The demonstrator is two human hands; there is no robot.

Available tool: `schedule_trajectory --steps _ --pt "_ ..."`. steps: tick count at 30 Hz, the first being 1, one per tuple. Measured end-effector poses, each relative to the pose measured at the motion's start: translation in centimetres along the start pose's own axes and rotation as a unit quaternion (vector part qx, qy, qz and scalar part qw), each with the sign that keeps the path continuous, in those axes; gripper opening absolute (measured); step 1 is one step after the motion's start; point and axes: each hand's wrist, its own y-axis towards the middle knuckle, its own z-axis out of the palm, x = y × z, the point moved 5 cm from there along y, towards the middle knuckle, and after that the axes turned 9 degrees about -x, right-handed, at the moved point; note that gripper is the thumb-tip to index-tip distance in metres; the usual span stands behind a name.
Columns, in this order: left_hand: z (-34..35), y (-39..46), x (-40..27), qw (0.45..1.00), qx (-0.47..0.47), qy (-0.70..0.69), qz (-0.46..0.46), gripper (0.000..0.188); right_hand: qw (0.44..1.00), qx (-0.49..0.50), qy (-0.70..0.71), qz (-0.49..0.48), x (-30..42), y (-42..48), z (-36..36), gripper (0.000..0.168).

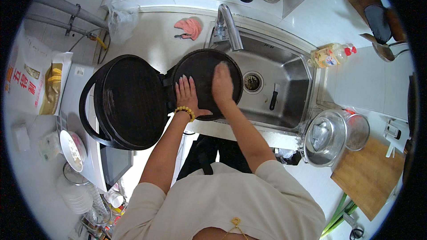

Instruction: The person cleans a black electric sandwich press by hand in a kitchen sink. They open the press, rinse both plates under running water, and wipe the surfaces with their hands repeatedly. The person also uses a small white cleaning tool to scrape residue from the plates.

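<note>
An unfolded electric baking pan with two round black plates lies before me, hinged in the middle. Its right plate point(203, 63) rests at the sink's left side, partly over the basin. The left plate point(133, 103), with a looped black handle point(87, 106), leans toward the microwave. My left hand point(188, 96) presses flat on the right plate near the hinge, fingers a little apart and nothing held. Over the same plate's right half is my right hand point(223, 85), blurred, fingers together. Whether something lies under its palm is hidden.
A chrome faucet point(230, 28) arches over the steel sink point(283, 60), which holds a black-handled knife or peeler point(274, 98). A pink cloth point(188, 28) lies behind the pan. Dish soap point(330, 55), a steel pot point(325, 136) and a cutting board point(370, 176) are rightward; a bowl point(73, 150) tops the microwave point(75, 93).
</note>
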Motion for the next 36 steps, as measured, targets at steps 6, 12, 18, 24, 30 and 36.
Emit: schedule_trajectory --steps 6,12,18,24,30,36 --pt "0.3 -0.3 0.4 1.0 -0.002 0.005 0.0 0.151 0.981 0.071 0.147 -0.102 0.4 -5.3 -2.6 0.044" --pt "0.4 -0.1 0.3 1.0 0.004 0.001 0.004 0.153 0.997 0.008 0.055 -0.055 0.9 1.8 1.1 0.042" --pt "0.1 -0.4 0.5 1.0 -0.014 -0.013 0.001 0.152 0.976 0.084 0.161 -0.121 -0.7 -4.3 -2.2 0.043" --pt "-0.3 -0.1 0.1 1.0 0.001 0.002 -0.002 0.151 0.994 0.013 0.091 -0.06 1.2 2.6 2.3 0.038" --pt "-0.7 -0.5 0.3 0.999 0.03 0.01 -0.008 0.148 0.969 0.104 0.203 -0.094 -0.9 -2.7 -1.8 0.039" --pt "0.2 0.1 0.0 1.0 0.011 0.011 0.0 0.149 0.987 0.004 0.142 -0.076 2.1 3.1 2.4 0.036"
